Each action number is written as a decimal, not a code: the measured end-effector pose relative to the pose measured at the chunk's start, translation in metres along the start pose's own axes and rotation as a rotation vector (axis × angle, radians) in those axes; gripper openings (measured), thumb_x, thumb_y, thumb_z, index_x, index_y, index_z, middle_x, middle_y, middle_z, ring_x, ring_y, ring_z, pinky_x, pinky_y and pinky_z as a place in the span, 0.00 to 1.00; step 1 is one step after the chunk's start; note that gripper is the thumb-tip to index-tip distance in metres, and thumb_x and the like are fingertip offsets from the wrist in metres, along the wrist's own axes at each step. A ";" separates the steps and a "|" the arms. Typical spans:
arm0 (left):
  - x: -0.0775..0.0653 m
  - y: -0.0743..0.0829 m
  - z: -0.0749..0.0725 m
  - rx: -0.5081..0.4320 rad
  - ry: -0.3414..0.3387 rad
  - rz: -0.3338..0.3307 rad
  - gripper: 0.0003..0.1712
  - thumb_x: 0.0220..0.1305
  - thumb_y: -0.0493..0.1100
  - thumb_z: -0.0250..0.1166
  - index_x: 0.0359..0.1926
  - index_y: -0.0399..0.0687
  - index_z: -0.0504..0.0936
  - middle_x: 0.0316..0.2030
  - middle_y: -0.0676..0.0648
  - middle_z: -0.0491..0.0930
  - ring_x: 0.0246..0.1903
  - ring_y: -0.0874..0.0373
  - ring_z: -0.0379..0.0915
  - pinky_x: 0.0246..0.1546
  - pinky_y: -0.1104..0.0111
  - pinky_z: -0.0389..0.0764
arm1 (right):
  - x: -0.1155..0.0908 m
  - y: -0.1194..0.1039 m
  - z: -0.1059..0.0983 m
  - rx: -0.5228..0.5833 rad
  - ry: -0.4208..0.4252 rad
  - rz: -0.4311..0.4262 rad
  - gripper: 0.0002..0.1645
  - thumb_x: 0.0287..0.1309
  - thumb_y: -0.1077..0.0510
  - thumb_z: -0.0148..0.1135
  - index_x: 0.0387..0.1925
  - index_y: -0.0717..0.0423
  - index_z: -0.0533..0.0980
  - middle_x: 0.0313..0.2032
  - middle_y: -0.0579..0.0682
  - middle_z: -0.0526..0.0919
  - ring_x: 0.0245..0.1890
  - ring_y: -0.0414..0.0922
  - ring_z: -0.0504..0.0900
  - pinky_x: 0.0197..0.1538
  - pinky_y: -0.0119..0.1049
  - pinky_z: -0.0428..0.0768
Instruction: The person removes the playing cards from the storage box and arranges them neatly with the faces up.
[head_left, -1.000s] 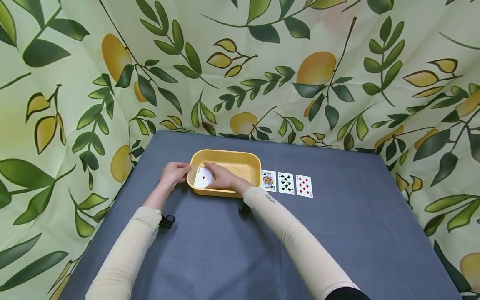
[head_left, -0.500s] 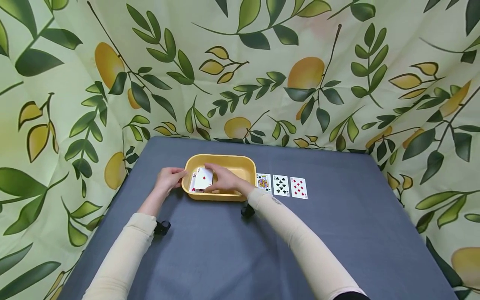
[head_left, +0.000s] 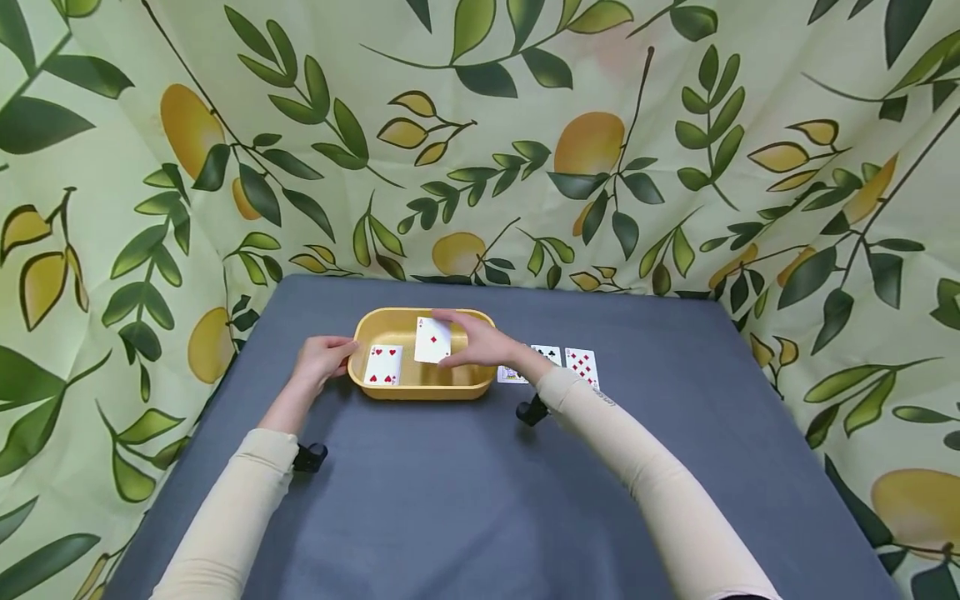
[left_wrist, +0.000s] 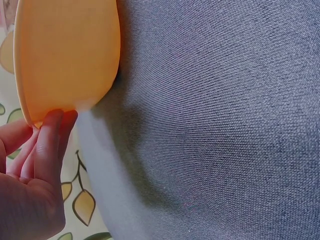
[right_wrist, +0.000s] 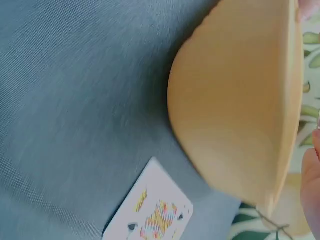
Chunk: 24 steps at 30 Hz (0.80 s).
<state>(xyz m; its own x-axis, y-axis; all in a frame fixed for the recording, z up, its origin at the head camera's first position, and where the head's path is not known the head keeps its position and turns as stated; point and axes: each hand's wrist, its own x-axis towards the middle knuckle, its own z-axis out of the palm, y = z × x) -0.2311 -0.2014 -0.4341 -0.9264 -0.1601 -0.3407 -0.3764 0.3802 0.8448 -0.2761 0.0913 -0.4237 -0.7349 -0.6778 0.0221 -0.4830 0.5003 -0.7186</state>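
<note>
My left hand (head_left: 318, 360) pinches the left rim of a yellow oval tub (head_left: 427, 393) between thumb and fingers; the left wrist view shows the fingers (left_wrist: 47, 145) on the tub's rim. Over the tub, my right hand (head_left: 480, 340) pinches an ace of diamonds (head_left: 433, 340) by its right side, face up. A hearts card (head_left: 383, 365) lies face up in the tub's left end. In the right wrist view only part of the right hand (right_wrist: 311, 185) shows, at the right edge beyond the tub wall (right_wrist: 230, 100).
Right of the tub, face-up cards lie in a row on the grey-blue cloth (head_left: 420, 492): a king (right_wrist: 155, 210), a clubs card (head_left: 547, 353) and a diamonds card (head_left: 582, 365). The right forearm partly covers them. A leaf-patterned curtain (head_left: 510, 200) stands behind the table.
My right hand has lifted the ace of diamonds up and to the right, off the hearts card, which now shows in the tub. The left hand keeps its hold on the rim.
</note>
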 end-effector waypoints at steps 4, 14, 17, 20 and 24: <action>0.000 0.002 -0.001 -0.001 0.004 0.002 0.25 0.70 0.44 0.60 0.60 0.30 0.74 0.55 0.32 0.76 0.31 0.64 0.77 0.31 0.76 0.81 | -0.018 0.004 -0.018 0.013 0.014 0.007 0.54 0.47 0.51 0.77 0.72 0.54 0.60 0.70 0.48 0.63 0.69 0.43 0.59 0.71 0.42 0.56; -0.001 0.002 -0.004 0.019 -0.002 -0.007 0.27 0.71 0.45 0.59 0.62 0.30 0.72 0.58 0.32 0.74 0.32 0.64 0.77 0.36 0.73 0.82 | -0.073 0.027 -0.055 0.011 0.035 0.080 0.51 0.51 0.53 0.75 0.73 0.46 0.58 0.71 0.42 0.61 0.71 0.41 0.55 0.71 0.47 0.56; -0.002 0.001 -0.003 0.019 -0.008 -0.013 0.27 0.71 0.45 0.59 0.63 0.30 0.72 0.58 0.32 0.74 0.31 0.66 0.76 0.35 0.73 0.82 | -0.093 0.037 -0.062 0.005 0.048 0.119 0.51 0.51 0.54 0.75 0.73 0.46 0.59 0.71 0.42 0.60 0.71 0.42 0.55 0.70 0.49 0.56; -0.002 0.001 -0.001 0.015 -0.012 -0.019 0.27 0.71 0.46 0.58 0.63 0.30 0.71 0.58 0.32 0.74 0.29 0.67 0.76 0.35 0.74 0.82 | -0.113 0.049 -0.068 -0.014 0.051 0.140 0.51 0.51 0.55 0.75 0.73 0.48 0.58 0.72 0.45 0.60 0.71 0.45 0.55 0.69 0.53 0.57; -0.002 0.001 0.001 0.015 -0.014 -0.005 0.27 0.71 0.46 0.58 0.63 0.30 0.71 0.58 0.31 0.74 0.29 0.68 0.75 0.34 0.75 0.81 | -0.140 0.064 -0.077 -0.023 0.055 0.158 0.50 0.51 0.55 0.75 0.73 0.50 0.59 0.71 0.49 0.60 0.69 0.50 0.58 0.66 0.56 0.59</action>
<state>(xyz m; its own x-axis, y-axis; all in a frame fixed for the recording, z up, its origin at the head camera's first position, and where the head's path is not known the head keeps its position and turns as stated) -0.2295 -0.1994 -0.4327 -0.9245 -0.1497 -0.3506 -0.3810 0.3927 0.8370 -0.2410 0.2594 -0.4198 -0.8274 -0.5592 -0.0514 -0.3695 0.6111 -0.7001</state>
